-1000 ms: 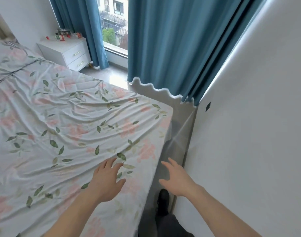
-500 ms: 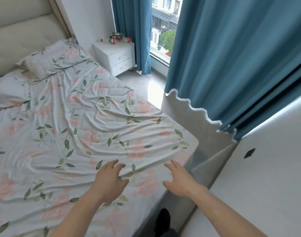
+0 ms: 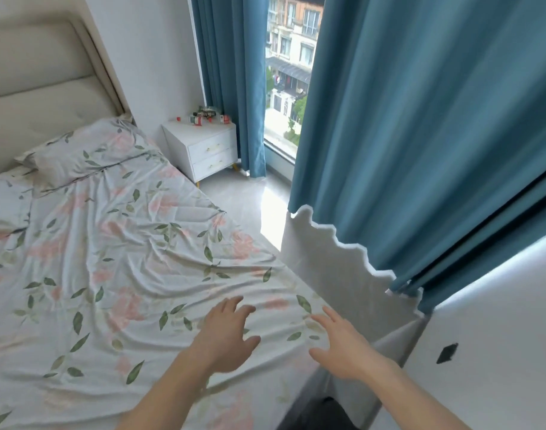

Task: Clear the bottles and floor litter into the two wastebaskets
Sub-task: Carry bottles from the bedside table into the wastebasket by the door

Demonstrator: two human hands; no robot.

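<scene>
Several bottles (image 3: 203, 117) with red and green labels lie and stand on top of a white nightstand (image 3: 203, 147) at the far side of the bed. My left hand (image 3: 226, 333) hovers over the foot of the bed with fingers relaxed and holds nothing. My right hand (image 3: 343, 342) is beside it, over the bed's corner, fingers spread and empty. No wastebasket shows in the head view. The strip of floor (image 3: 247, 200) beside the bed shows no litter.
A bed (image 3: 110, 259) with a floral sheet and a pillow (image 3: 89, 153) fills the left. Blue curtains (image 3: 405, 135) hang at the right by a window (image 3: 284, 82). A white scalloped footboard (image 3: 333, 259) and a white wall (image 3: 498, 352) bound the narrow gap at the bottom right.
The view has swung up and to the left, bringing the headboard, pillow and nightstand further into sight. Both hands stay held out in front, empty, now over the bed's corner.
</scene>
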